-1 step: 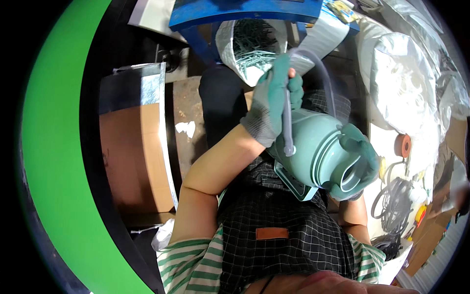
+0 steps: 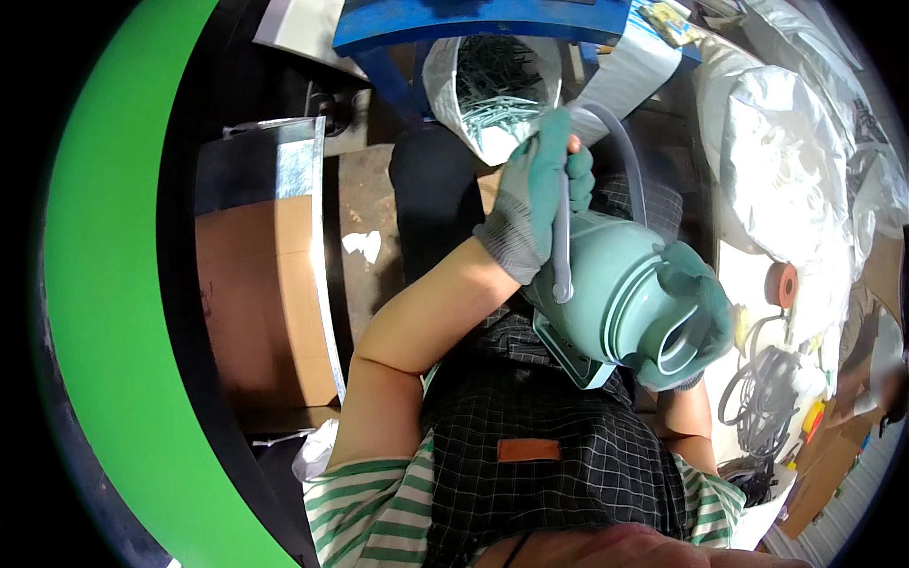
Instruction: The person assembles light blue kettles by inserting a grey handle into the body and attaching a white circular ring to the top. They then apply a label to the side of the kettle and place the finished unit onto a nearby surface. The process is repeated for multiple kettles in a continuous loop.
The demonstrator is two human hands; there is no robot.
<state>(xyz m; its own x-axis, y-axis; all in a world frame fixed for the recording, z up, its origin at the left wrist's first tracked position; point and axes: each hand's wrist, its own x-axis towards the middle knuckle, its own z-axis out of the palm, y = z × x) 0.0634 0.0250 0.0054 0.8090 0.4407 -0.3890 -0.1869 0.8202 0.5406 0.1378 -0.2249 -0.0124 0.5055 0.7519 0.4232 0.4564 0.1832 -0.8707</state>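
A pale green plastic jug body with a grey swing handle lies tilted on its side over my lap, its round mouth toward the lower right. My left hand, in a grey and green work glove, is closed round one arm of the grey handle. The gloved right hand wraps the jug's neck and rim, with the fingers partly hidden behind it. A flat, frame-like base part of the same green sticks out at the jug's lower end, above my checked apron.
Beyond my knees, a white bucket of thin green sticks stands under a blue stool. To the left are a cardboard box and a green band. White plastic bags, a tape roll and grey coiled strips are at right.
The whole scene has shifted very slightly to the right in the view. Both hands keep their holds on the handle and the neck.
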